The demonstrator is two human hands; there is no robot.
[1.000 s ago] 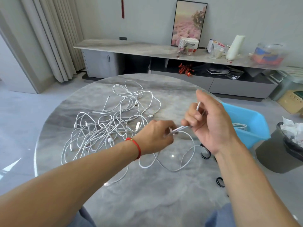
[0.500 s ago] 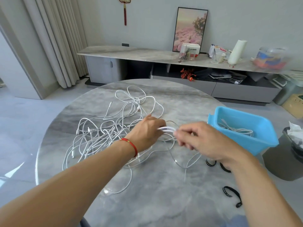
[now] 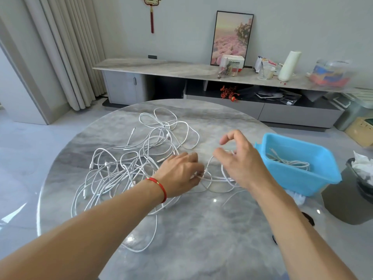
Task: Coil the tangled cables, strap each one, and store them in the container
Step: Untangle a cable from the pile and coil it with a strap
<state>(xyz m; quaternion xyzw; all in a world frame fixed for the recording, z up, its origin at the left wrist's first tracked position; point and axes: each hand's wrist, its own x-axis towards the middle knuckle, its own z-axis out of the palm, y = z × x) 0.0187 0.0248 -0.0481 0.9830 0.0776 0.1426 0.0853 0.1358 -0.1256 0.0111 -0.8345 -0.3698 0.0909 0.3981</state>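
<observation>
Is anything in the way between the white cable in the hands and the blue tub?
Nothing visible blocks it. The right hand is lifting a loop of the thin white cable, and only bare grey marble table lies between it and the blue plastic tub.

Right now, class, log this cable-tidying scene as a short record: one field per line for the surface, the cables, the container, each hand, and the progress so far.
surface: round grey marble table
loose cables: white tangle lying left of centre on the table
container: blue bin at the table's right edge
stored: one white coiled cable in the bin
left hand: grip pinching a white cable strand low over the table
right hand: raised, fingers curled around a loop of the same strand
progress: most cables not yet coiled
</observation>
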